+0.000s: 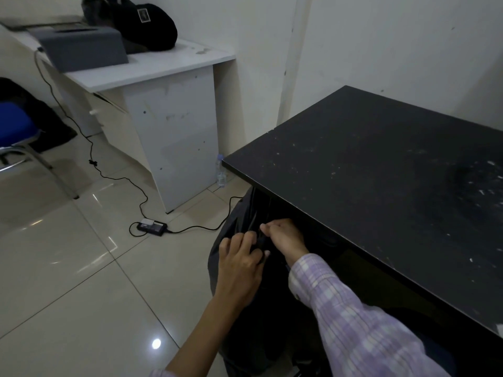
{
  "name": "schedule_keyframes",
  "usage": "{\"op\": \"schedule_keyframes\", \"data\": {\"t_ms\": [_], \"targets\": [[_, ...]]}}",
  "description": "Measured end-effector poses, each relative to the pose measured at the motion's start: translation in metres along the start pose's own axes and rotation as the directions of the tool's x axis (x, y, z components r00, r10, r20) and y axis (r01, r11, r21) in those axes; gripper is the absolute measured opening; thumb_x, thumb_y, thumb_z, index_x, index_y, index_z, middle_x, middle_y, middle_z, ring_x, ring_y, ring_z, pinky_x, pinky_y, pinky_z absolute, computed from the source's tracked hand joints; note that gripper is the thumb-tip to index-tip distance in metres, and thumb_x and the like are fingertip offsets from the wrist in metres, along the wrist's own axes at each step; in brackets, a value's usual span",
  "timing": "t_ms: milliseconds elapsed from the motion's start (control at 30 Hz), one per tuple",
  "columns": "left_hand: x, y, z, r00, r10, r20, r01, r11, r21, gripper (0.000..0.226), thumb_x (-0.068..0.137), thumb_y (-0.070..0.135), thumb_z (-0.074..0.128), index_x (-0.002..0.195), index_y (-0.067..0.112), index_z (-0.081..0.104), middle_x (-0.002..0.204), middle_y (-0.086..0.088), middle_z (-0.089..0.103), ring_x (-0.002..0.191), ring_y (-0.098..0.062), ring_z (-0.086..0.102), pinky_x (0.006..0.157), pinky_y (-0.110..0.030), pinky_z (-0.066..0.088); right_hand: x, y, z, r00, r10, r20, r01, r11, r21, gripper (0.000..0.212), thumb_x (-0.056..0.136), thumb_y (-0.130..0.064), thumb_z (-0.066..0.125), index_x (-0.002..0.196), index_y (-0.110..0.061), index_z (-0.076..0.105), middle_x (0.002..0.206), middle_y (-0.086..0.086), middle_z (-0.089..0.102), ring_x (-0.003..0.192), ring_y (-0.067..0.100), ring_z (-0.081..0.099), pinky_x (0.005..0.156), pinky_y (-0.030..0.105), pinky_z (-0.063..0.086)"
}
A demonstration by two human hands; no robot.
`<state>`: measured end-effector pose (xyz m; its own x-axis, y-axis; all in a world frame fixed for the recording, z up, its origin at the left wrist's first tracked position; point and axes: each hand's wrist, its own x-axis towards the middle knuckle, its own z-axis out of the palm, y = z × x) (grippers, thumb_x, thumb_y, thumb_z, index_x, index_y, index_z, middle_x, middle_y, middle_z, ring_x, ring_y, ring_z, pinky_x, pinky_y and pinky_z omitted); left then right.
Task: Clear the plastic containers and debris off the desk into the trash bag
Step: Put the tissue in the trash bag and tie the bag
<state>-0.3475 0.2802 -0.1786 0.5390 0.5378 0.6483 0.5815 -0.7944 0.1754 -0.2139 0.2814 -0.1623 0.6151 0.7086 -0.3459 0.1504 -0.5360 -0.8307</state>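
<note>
Dark trash bag [231, 224] standing on the tiled floor against the near edge of the black desk [381, 164], its contents not visible; the left hand [241, 265] and right hand [283, 236] both pinch gathered folds of plastic at its mouth. The desk top carries only scattered pale specks and crumbs [484, 183]. A clear water bottle [221, 171] stands on the floor beside the white desk [152, 66]; its label is unreadable.
</note>
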Motion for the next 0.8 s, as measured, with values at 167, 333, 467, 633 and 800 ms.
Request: {"op": "schedule_keyframes", "data": {"t_ms": [167, 333, 467, 633, 800], "targets": [[0.000, 0.002, 0.001, 0.999, -0.027, 0.016, 0.027, 1.000, 0.007, 0.033, 0.083, 0.031, 0.050, 0.059, 0.014, 0.065, 0.090, -0.003, 0.065, 0.090, -0.019, 0.042, 0.079, -0.034, 0.031, -0.001, -0.002, 0.005, 0.997, 0.007, -0.080, -0.007, 1.000, -0.001, 0.020, 0.087, -0.028, 0.060, 0.067, -0.022, 0.062, 0.080, 0.000, 0.065, 0.079, 0.018, 0.062, 0.069, 0.024, 0.045], [0.000, -0.005, -0.002, 1.000, -0.017, 0.024, 0.017, 1.000, -0.023, 0.032, 0.083, 0.028, 0.049, 0.059, 0.013, 0.064, 0.086, -0.003, 0.064, 0.088, -0.018, 0.042, 0.076, -0.033, 0.030, -0.003, -0.004, 0.012, 0.987, -0.129, -0.096, 0.115, 0.984, -0.139, 0.015, 0.090, -0.030, 0.058, 0.086, -0.021, 0.069, 0.091, -0.001, 0.069, 0.085, 0.016, 0.063, 0.074, 0.024, 0.047], [0.003, -0.016, -0.004, 0.998, -0.041, 0.051, 0.048, 0.986, -0.157, 0.026, 0.083, 0.028, 0.057, 0.064, 0.015, 0.066, 0.108, -0.003, 0.066, 0.105, -0.020, 0.045, 0.084, -0.033, 0.030, -0.005, -0.003, -0.004, 0.912, -0.400, 0.086, 0.409, 0.904, -0.123, 0.015, 0.094, -0.026, 0.054, 0.088, -0.015, 0.062, 0.089, 0.000, 0.065, 0.085, 0.014, 0.059, 0.080, 0.031, 0.045], [0.014, -0.020, -0.001, 0.946, -0.223, 0.238, 0.310, 0.839, -0.448, 0.022, 0.088, 0.030, 0.060, 0.077, 0.015, 0.071, 0.091, 0.007, 0.070, 0.100, -0.020, 0.055, 0.092, -0.038, 0.034, -0.010, 0.001, -0.030, 0.861, -0.362, 0.357, 0.370, 0.928, 0.049, 0.012, 0.094, -0.009, 0.050, 0.100, -0.016, 0.057, 0.098, 0.004, 0.060, 0.094, 0.009, 0.054, 0.088, 0.024, 0.040], [0.026, -0.020, -0.001, 0.859, -0.336, 0.386, 0.507, 0.660, -0.554, 0.040, 0.079, 0.036, 0.072, 0.059, 0.018, 0.042, 0.061, 0.006, 0.044, 0.072, -0.016, 0.047, 0.073, -0.042, 0.042, -0.011, 0.012, -0.042, 0.868, -0.356, 0.347, 0.444, 0.869, -0.218, 0.053, 0.079, -0.017, 0.073, 0.126, -0.022, 0.049, 0.107, -0.006, 0.049, 0.104, 0.004, 0.049, 0.088, 0.011, 0.037]]}}
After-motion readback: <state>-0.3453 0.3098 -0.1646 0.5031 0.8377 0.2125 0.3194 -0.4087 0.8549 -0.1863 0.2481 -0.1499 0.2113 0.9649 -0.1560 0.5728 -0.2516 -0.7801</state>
